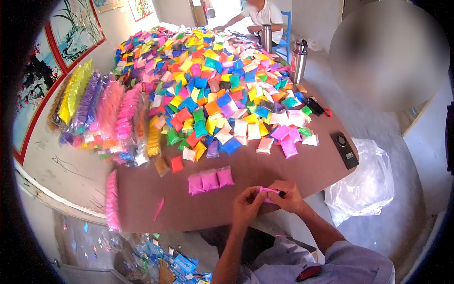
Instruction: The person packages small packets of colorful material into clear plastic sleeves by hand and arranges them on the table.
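Above the table's front edge, my left hand [245, 204] pinches one end of a small pink packet [267, 190]. The fingers of my right hand [289, 197] are closed on the packet's other side. A small black piece [282, 194] shows at my right fingers; what it is I cannot make out. Just beyond my hands lie three joined pink packets [209, 180] in a row. To the left, a thin pink strip [159, 208] lies on the brown table [255, 169], and a long stack of pink packets [112, 201] lines the edge.
A big heap of coloured packets [213, 106] covers the table's far part, with bagged rows [105, 106] at left. Steel flasks [298, 61] and a black device [344, 150] stand or lie at right. A plastic bag [362, 184] is on the floor. A person [267, 16] sits opposite.
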Demonstrator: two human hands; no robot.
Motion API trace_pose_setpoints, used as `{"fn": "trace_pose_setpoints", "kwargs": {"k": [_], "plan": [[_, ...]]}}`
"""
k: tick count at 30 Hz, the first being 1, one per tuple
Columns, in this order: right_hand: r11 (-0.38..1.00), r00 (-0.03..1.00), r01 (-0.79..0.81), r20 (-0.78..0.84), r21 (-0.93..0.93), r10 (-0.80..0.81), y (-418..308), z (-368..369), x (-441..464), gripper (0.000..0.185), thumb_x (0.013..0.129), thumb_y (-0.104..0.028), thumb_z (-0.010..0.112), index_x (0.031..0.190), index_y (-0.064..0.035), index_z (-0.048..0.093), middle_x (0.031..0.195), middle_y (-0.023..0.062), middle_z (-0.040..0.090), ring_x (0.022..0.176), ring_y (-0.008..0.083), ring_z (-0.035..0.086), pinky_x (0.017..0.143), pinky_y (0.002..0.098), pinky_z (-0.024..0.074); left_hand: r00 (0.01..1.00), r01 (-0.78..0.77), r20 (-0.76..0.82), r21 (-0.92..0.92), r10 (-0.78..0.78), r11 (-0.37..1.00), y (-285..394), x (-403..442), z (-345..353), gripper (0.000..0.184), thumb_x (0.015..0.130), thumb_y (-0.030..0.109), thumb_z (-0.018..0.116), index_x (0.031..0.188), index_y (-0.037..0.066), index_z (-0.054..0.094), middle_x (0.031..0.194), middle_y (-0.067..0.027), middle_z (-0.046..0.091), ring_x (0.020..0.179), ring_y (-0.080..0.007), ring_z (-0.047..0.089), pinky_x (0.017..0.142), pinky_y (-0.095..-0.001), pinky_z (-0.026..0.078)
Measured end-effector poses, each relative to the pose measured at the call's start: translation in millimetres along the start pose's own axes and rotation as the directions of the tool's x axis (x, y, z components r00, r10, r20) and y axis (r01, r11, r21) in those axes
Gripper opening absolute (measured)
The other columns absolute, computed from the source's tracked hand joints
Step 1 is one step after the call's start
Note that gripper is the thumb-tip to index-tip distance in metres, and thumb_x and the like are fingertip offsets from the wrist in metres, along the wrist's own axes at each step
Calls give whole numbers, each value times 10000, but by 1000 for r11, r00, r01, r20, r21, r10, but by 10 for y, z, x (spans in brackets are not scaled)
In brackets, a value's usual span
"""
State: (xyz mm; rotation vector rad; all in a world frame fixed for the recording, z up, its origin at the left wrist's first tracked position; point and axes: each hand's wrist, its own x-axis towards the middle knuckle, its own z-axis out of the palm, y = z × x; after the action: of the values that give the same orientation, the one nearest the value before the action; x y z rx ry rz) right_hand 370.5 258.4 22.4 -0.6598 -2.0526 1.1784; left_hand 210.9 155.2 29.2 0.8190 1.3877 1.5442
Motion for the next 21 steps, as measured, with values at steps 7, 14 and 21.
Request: {"fn": "trace_pose_setpoints", "kwargs": {"k": [7,14,21], "plan": [[1000,1000,-23,5,-10,23,-67,33,15,155,900,-153,736,1006,-40,743,869,98,707,734,170,685,653,324,541,996,-77,-38,7,78,997,-196,1,-26,167,962,131,747,1081,15,728,962,-1,715,875,-75,641,803,-246,525],[966,992,-94,-61,239,112,133,96,-59,174,908,-166,755,1020,-34,744,876,83,686,760,163,644,681,302,515,998,-63,-8,30,63,998,-6,-16,25,246,977,199,742,1136,12,723,996,-9,722,908,-84,647,822,-248,522],[994,996,-32,-76,103,40,21,61,-7,185,915,-170,755,1034,-29,742,901,77,694,807,155,651,710,307,517,1000,6,30,82,-8,997,-127,-13,-43,277,987,216,730,1171,9,707,1005,1,715,912,-68,628,818,-241,510]]}}
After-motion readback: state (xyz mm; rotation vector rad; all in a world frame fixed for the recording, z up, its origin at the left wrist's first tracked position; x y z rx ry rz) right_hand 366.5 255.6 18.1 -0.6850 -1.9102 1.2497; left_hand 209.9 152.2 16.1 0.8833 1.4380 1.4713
